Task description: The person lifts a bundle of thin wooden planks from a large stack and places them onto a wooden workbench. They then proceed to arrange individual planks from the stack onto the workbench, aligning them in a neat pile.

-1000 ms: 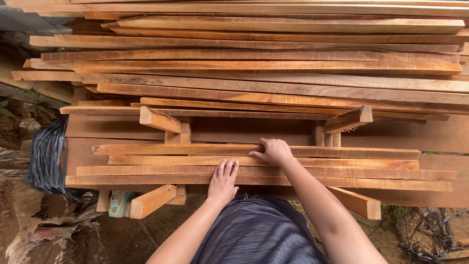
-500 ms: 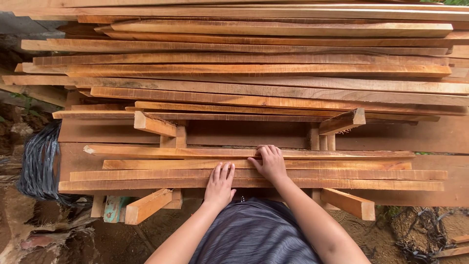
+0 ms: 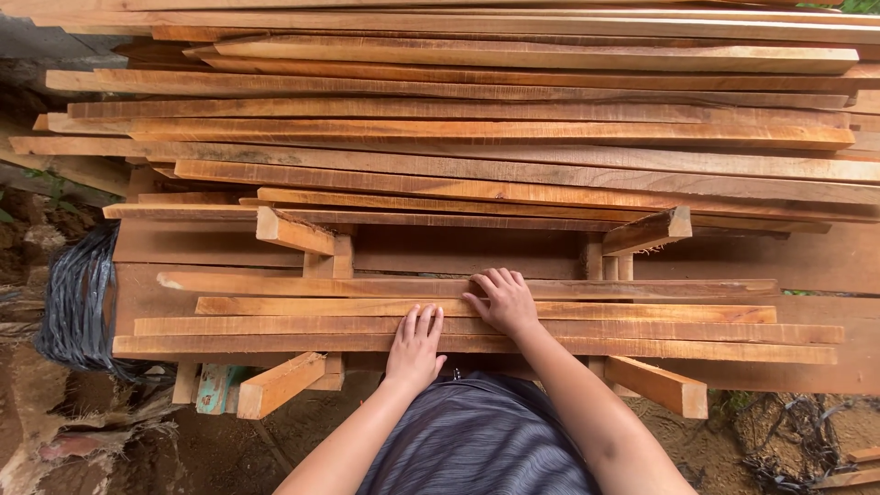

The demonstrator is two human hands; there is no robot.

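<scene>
Left hand (image 3: pixel 415 346) lies flat, fingers apart, on the nearest long reddish-brown sawn timber planks (image 3: pixel 477 334) at lower centre of the frame; nothing is clamped. Right hand (image 3: pixel 503 301) rests open, palm down, on the thin upper plank (image 3: pixel 587 311) just beyond, fingers curled slightly over its far edge. Both forearms extend forward from the lower edge, wrists level. Risk: rough sawn edges may splinter skin; loose planks may slide off the angled wooden support blocks (image 3: pixel 295 231).

orange-brown planks (image 3: pixel 477 316), grey striped garment (image 3: pixel 477 440)
</scene>
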